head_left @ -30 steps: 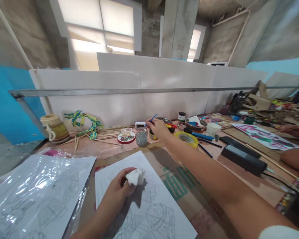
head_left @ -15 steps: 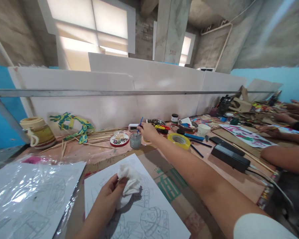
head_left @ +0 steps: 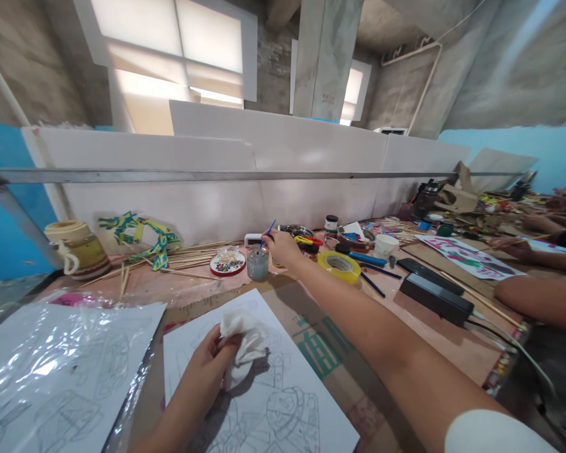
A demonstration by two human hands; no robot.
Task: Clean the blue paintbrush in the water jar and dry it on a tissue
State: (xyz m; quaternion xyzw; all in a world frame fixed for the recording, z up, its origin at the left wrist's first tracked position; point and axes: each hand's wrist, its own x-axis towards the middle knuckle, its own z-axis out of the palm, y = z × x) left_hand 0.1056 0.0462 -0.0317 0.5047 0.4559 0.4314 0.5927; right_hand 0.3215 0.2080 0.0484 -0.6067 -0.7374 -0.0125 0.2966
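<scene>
My right hand (head_left: 283, 247) reaches across the table with a thin blue paintbrush (head_left: 268, 232) pinched in its fingers. The brush's lower end dips into a small jar of greyish water (head_left: 257, 264). Crumpled white tissue (head_left: 246, 343) is held between the thumb and fingers of my left hand (head_left: 213, 360). Beneath that hand lies a white sheet with pencil drawings (head_left: 290, 409), resting on brown cardboard (head_left: 321, 340). The brush tip is hidden inside the cloudy jar.
Left of the jar sits a dish of beads (head_left: 227, 261). A roll of yellow tape (head_left: 338, 267), a black power adapter (head_left: 436, 299) and a white cup (head_left: 385, 246) lie right. A mug (head_left: 78, 250) and plastic-covered drawings (head_left: 61, 371) are at left. Another person's arm (head_left: 538, 296) rests far right.
The brush leans a little more to the right in the jar. My left hand with the tissue has barely moved, and the view has shifted slightly.
</scene>
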